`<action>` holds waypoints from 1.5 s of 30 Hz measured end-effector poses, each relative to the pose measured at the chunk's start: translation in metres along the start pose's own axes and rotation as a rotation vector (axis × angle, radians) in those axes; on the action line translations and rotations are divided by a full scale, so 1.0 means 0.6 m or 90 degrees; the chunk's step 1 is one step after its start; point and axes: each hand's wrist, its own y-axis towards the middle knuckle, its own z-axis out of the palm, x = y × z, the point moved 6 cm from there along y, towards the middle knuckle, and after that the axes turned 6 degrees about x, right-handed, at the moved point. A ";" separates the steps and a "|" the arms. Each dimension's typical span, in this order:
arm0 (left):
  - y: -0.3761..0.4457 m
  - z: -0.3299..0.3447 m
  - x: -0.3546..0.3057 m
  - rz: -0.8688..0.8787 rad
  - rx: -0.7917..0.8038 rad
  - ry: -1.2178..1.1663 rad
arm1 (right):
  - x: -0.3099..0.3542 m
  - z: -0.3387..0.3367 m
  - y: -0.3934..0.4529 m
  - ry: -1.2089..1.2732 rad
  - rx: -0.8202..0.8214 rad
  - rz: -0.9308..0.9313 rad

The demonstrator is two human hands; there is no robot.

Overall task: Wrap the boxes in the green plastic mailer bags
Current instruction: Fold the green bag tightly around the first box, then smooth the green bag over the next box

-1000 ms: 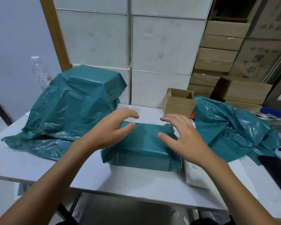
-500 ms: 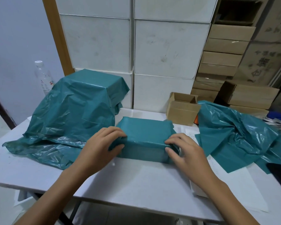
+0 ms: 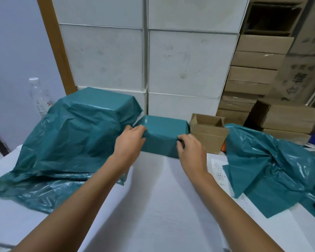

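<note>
A box wrapped in a green mailer bag (image 3: 163, 132) stands at the back of the white table (image 3: 153, 206), close to the wall of white boxes. My left hand (image 3: 129, 142) grips its left end, fingers curled over the top edge. My right hand (image 3: 191, 150) grips its right front corner. A loose pile of green mailer bags (image 3: 273, 166) lies to the right. An open cardboard box (image 3: 208, 132) stands just right of the wrapped box.
At the left, green plastic (image 3: 76, 135) is draped over a tall stack. A clear water bottle (image 3: 39, 97) stands behind it. White boxes (image 3: 187, 60) and stacked cardboard cartons (image 3: 256, 73) line the back. Printed paper sheets (image 3: 219, 170) lie under the right-hand bags.
Both hands closed on the ends of the wrapped box and pushed it away across the table, from the middle to the back between the draped stack and the open cardboard box.
</note>
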 end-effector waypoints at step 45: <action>-0.001 -0.301 0.237 -0.280 -0.086 -0.361 | 0.296 0.062 0.087 0.540 0.208 0.206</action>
